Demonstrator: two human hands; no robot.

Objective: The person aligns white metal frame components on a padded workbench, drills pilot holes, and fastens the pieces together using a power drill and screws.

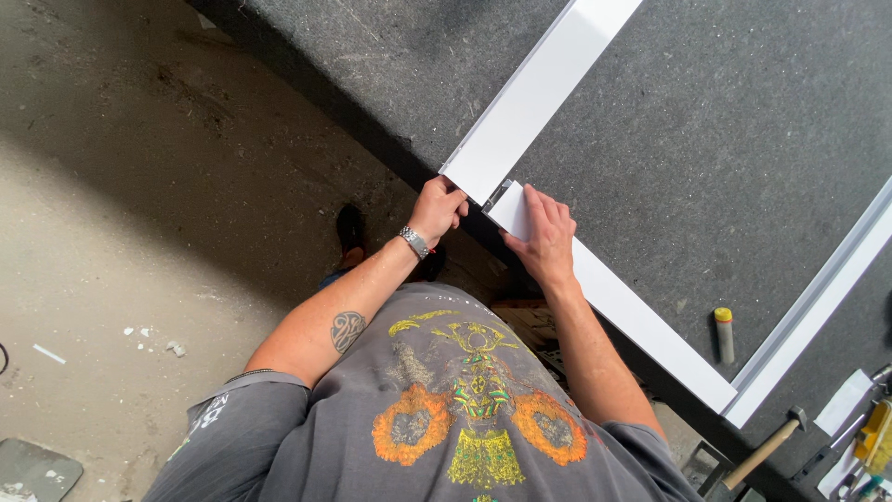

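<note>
Two white frame profiles meet at a corner on a dark grey felt-covered workbench [706,139]. One long white profile [544,88] runs up and away; my left hand [437,209] grips its near end at the bench edge. The other white profile [641,325] runs along the bench edge to the right. My right hand [546,237] lies flat on its near end, pressing it down beside a small metal corner piece [497,195] between the two ends. A metal watch sits on my left wrist.
A third white profile [818,297] lies at the right, meeting the second one's far end. A small yellow-capped tool [724,333] lies on the felt. A wooden-handled hammer [767,451] and other tools sit at the lower right. Concrete floor with debris lies left.
</note>
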